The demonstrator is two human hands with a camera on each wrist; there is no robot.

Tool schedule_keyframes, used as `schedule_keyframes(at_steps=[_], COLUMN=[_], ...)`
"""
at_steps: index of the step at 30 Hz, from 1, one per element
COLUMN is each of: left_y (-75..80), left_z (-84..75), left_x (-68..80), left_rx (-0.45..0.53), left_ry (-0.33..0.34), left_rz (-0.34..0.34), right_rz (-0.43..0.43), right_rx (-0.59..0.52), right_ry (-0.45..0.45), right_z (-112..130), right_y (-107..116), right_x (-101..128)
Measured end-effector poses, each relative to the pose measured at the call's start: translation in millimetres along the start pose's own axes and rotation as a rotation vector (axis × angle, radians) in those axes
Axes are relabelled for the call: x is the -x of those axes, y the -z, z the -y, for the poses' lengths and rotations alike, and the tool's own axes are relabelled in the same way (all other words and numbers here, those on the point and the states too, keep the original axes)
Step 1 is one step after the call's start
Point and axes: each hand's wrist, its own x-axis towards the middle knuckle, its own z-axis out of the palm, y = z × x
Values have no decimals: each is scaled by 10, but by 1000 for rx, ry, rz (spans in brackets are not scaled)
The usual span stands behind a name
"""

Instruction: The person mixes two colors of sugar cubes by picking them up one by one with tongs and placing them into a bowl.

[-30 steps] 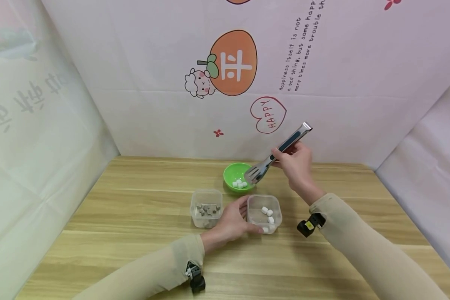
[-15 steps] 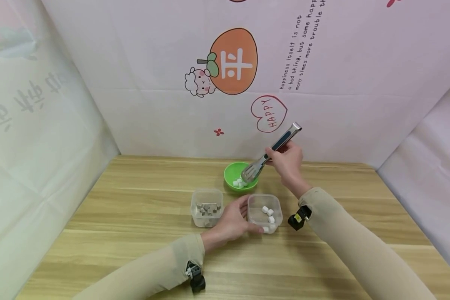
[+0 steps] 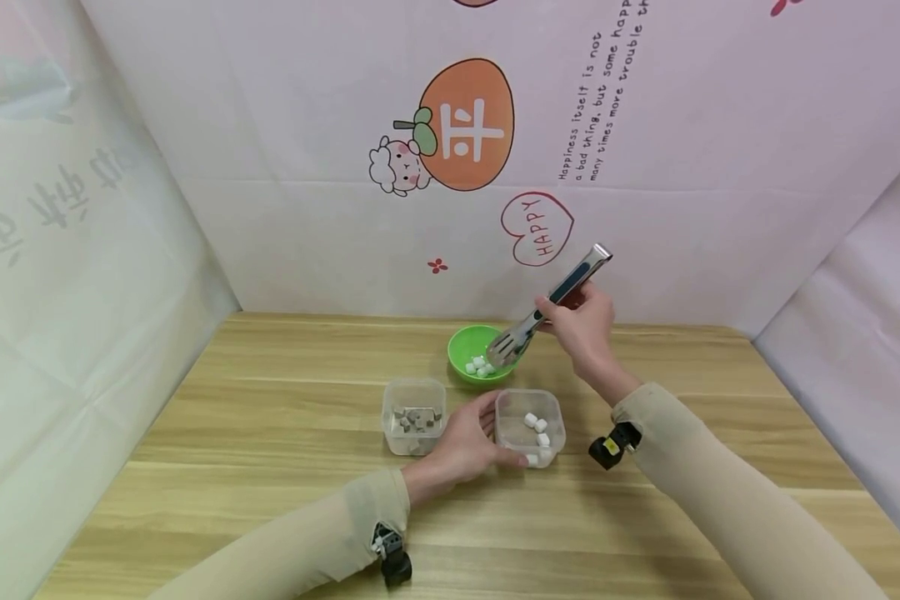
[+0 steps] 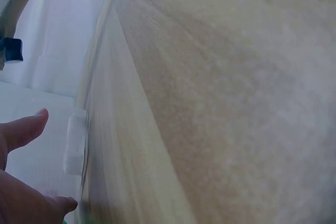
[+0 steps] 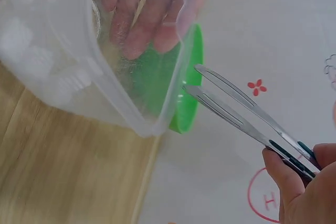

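Right-hand grip (image 3: 587, 321) is clenched round the blue-handled metal tongs (image 3: 551, 302), whose two blades hang nearly closed over the green bowl (image 3: 471, 342) at the back of the counter (image 3: 270, 500). About four white cubes (image 3: 479, 365) lie in that bowl. Left hand (image 3: 461, 442) rests with relaxed fingers against the near clear container (image 3: 529, 427), thumb along its front wall; this tub holds about four white cubes too. Just beside it, on the left, stands a second clear container (image 3: 413, 415) with a heap of grey cubes, too small to count. One green bowl, two clear tubs, one pair of tongs.
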Motion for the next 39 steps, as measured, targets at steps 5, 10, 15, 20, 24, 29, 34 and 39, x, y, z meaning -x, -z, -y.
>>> schedule_keyframes(at_steps=[5, 10, 15, 20, 24, 29, 34, 39], left_y=[4, 5, 11, 19, 19, 15, 10, 7], left_z=[3, -1, 4, 14, 15, 15, 13, 7], left_x=[-4, -3, -7, -13, -10, -5, 3, 10], left_rx=[1, -2, -5, -17, -16, -22, -19, -16], left_ry=[-3, -6, -14, -24, -23, -18, -14, -20], left_rz=[2, 0, 5, 8, 7, 5, 8, 16], right_rz=[30, 70, 136, 166, 169, 203, 262, 330], right_rx=[36, 91, 144, 297, 364, 374, 374, 372], right_ry=[71, 173, 268, 330, 349, 397, 435, 426], right_z=[109, 195, 219, 132, 47, -40, -100, -141], right_y=[143, 304, 434, 496, 504, 496, 492, 487], right_x=[157, 352, 529, 673, 754, 801, 800, 802])
